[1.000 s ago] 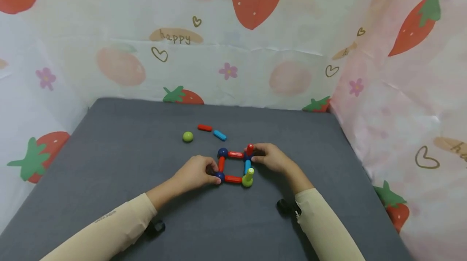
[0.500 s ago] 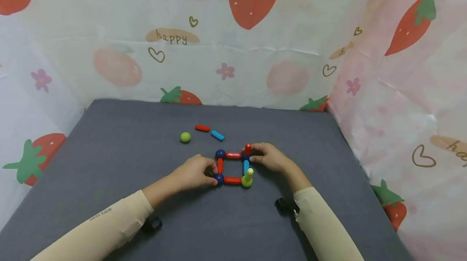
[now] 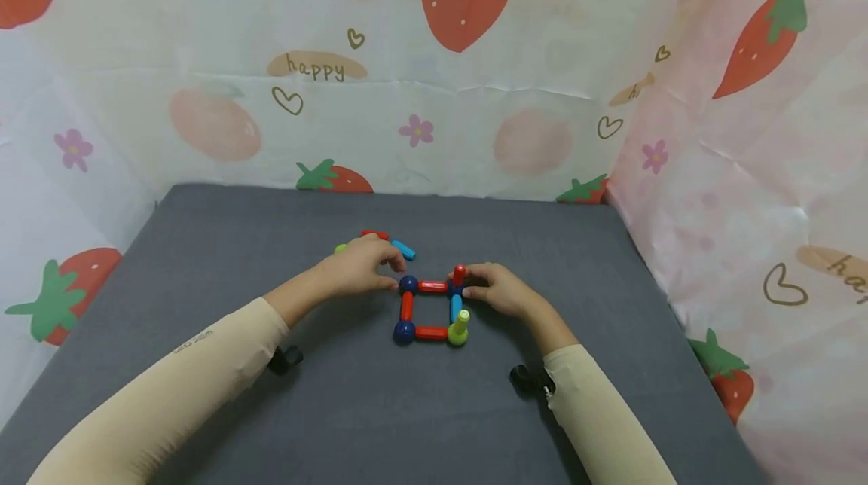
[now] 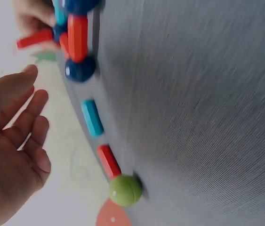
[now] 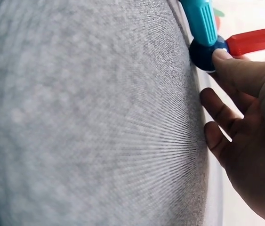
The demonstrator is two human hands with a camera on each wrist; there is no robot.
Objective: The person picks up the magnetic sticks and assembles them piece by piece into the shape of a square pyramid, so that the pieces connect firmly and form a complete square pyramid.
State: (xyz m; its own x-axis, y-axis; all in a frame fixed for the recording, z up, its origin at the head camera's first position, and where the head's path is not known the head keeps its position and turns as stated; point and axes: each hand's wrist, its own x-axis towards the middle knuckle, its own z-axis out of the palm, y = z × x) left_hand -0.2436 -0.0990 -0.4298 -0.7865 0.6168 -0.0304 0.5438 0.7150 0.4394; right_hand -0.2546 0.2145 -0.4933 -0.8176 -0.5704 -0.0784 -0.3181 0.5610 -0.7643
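A square of magnetic rods and balls lies on the grey cloth. Dark blue balls form its far left (image 3: 409,285) and near left corners, a lime ball (image 3: 457,335) its near right one. Three sides are red rods (image 3: 431,333); the right side is a blue rod (image 3: 456,309). My right hand (image 3: 502,291) pinches the dark blue ball (image 5: 202,56) at the far right corner, from which a red rod (image 5: 252,41) sticks up. A pale green rod (image 3: 463,320) rises from the lime ball. My left hand (image 3: 359,266), holding nothing, hovers beside the far left ball, fingers loosely bent.
Behind my left hand lie a loose blue rod (image 4: 92,117), a red rod (image 4: 108,161) and a lime ball (image 4: 125,190). Strawberry-printed sheeting (image 3: 434,123) walls the back and sides of the grey table (image 3: 380,417).
My left hand has let go of the near left ball and moved away from me, partly covering the loose pieces in the head view. My right hand keeps its hold.
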